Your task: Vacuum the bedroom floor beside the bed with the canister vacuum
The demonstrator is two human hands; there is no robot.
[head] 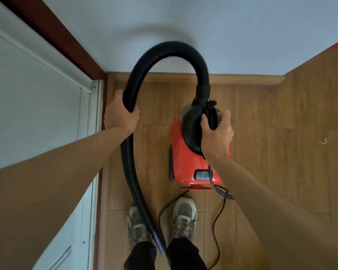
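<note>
A red canister vacuum with a black top hangs above the wooden floor, in the middle of the view. My right hand grips its black carry handle. A black ribbed hose arches up from the vacuum's front and comes down on the left. My left hand is closed around the hose there. The hose's lower end drops between my two shoes. A grey power button sits at the vacuum's near end. No bed is in view.
A white door with a dark red frame stands close on the left. A pale wall with a wooden skirting is straight ahead. The black power cord trails loose on the floor by my right shoe.
</note>
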